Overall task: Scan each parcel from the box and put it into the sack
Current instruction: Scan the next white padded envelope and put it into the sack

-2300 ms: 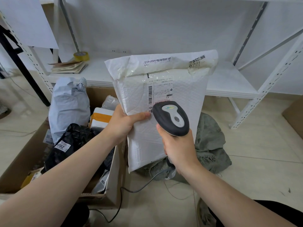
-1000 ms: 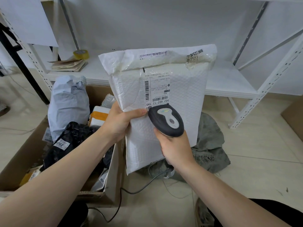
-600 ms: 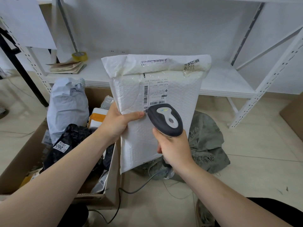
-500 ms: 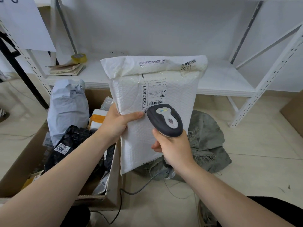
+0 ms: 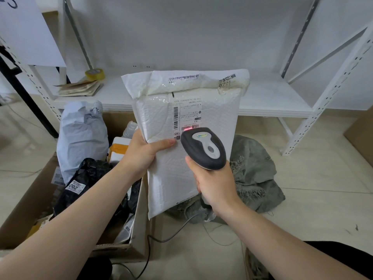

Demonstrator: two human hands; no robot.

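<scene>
Pale floor tiles run under a white metal shelf rack (image 5: 272,102), with a roll of yellow tape (image 5: 94,73) and a stack of brown envelopes (image 5: 80,89) on its lowest shelf. On the left of the floor stands an open cardboard box (image 5: 24,203) holding an upright grey parcel (image 5: 80,138), a black parcel (image 5: 88,178) with a white sticker, and others partly hidden. The left hand (image 5: 141,154) grips a white padded parcel (image 5: 157,116) by its left edge, thumb pressed across the front, the other fingers out of sight behind it. The parcel is held upright in the air over the box's right wall, its label (image 5: 188,116) facing the camera. The right hand (image 5: 216,184) has its fingers wrapped round the handle of a dark grey scanner (image 5: 203,148), whose head points at the label from close by; a red line of light lies across the lower barcode. Its cable (image 5: 167,237) trails over the floor. A crumpled grey-green sack (image 5: 254,174) lies on the floor behind the parcel, right of the box
</scene>
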